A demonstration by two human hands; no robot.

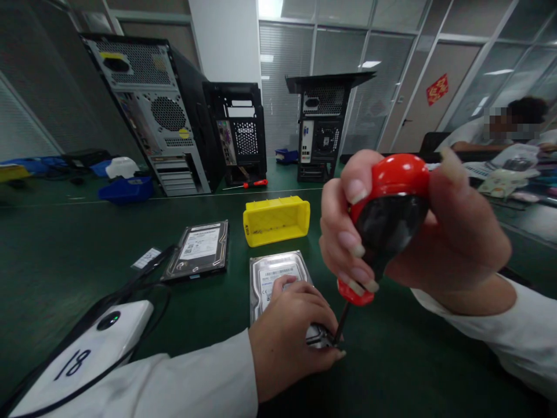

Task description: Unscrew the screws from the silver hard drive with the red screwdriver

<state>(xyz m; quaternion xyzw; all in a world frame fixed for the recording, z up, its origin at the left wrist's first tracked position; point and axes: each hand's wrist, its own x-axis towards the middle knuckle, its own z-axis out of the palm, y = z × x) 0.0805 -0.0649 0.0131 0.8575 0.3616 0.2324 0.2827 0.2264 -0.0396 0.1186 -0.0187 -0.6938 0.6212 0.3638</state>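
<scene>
My right hand [418, 226] is closed around the red and black handle of a screwdriver [387, 215]. The screwdriver's shaft slants down to the near right corner of a silver hard drive [278, 264], which lies label up on the green table. My left hand [296, 331] wraps over the near part of that drive, with thumb and fingers close to the screwdriver tip. Whether the tip sits in a screw is hidden by my fingers. A yellow bin [276, 223] lies just beyond the drive.
Another hard drive [200, 247] lies to the left, near a white device marked 18 [87, 354] with black cables. Computer cases [174, 116] stand along the back, with a second screwdriver [255, 184] before them. A blue bin [126, 190] is at left. A person [491, 130] sits far right.
</scene>
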